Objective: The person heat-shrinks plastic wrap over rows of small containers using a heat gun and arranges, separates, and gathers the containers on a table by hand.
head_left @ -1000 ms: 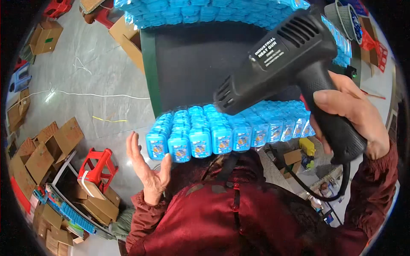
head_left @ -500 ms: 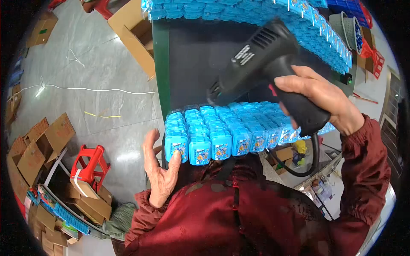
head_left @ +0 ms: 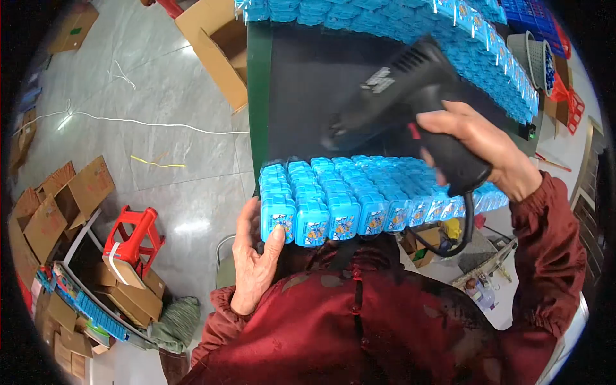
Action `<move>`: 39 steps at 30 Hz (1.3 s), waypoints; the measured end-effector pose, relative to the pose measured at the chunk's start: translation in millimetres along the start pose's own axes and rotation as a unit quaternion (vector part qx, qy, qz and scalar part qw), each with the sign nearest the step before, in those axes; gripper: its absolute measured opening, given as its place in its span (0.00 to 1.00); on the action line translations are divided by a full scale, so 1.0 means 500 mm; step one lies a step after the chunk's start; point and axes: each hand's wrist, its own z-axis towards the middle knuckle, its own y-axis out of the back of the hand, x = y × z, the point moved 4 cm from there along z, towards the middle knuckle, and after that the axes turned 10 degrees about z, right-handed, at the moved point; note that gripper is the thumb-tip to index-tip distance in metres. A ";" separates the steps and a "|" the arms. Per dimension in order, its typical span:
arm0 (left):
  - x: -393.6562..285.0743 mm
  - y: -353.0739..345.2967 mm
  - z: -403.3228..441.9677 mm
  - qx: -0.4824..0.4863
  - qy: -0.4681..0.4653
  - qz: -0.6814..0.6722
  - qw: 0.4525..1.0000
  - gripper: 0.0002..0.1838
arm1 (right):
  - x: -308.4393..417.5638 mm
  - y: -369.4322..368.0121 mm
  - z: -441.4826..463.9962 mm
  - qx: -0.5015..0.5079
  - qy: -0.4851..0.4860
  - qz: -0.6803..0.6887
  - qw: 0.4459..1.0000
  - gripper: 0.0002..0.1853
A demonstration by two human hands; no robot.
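Note:
My right hand (head_left: 478, 144) is wrapped round the handle of a black heat gun (head_left: 410, 90), with the thumb near its red trigger. The blurred nozzle points left and down, above the rear edge of the front rows. Those rows are blue plastic boxes (head_left: 343, 215) with cartoon labels, packed side by side in several columns and partly covered in shiny clear film. At the near left corner, my left hand (head_left: 255, 266) grips the end box (head_left: 269, 215), thumb on its front face and fingers along its left side. The fingertips are partly hidden.
A dark work table with a green edge (head_left: 259, 96) bears more blue boxes (head_left: 359, 16) at the back. Left on the floor are a cardboard box (head_left: 215, 61), a red stool (head_left: 133, 234) and a white cord (head_left: 160, 123). The gun's black cord (head_left: 468, 224) hangs at right.
My left hand has closed in on the end box, its fingers now against the side. The heat gun has shifted slightly, its nozzle still over the rows. The whole view has moved a little.

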 end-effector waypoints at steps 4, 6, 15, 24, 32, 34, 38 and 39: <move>-0.003 0.001 -0.001 0.012 0.000 -0.014 1.000 0.30 | 0.010 -0.048 -0.009 0.037 0.012 -0.019 0.999 0.11; 0.000 -0.002 -0.003 0.019 0.005 -0.019 1.000 0.30 | 0.008 -0.011 -0.008 0.035 0.007 -0.027 0.999 0.11; 0.015 -0.006 -0.006 0.026 -0.004 -0.006 1.000 0.29 | 0.020 0.023 -0.040 0.006 0.060 -0.006 0.998 0.11; 0.014 -0.018 -0.011 -0.013 -0.001 -0.040 0.999 0.30 | 0.057 -0.051 -0.080 0.012 0.085 -0.089 0.992 0.12; 0.009 -0.019 -0.011 -0.030 0.000 -0.066 0.997 0.32 | 0.060 -0.041 -0.082 0.098 0.071 -0.044 0.992 0.16; 0.006 -0.019 -0.010 -0.029 0.005 -0.067 0.997 0.32 | 0.063 -0.066 -0.074 0.141 0.068 -0.029 0.987 0.16; 0.004 -0.019 -0.013 -0.036 0.023 -0.065 0.997 0.32 | 0.068 -0.098 -0.016 0.083 0.075 -0.101 0.989 0.17; 0.004 -0.018 -0.014 -0.036 0.024 -0.066 0.997 0.32 | 0.066 -0.099 -0.014 0.082 0.074 -0.101 0.989 0.17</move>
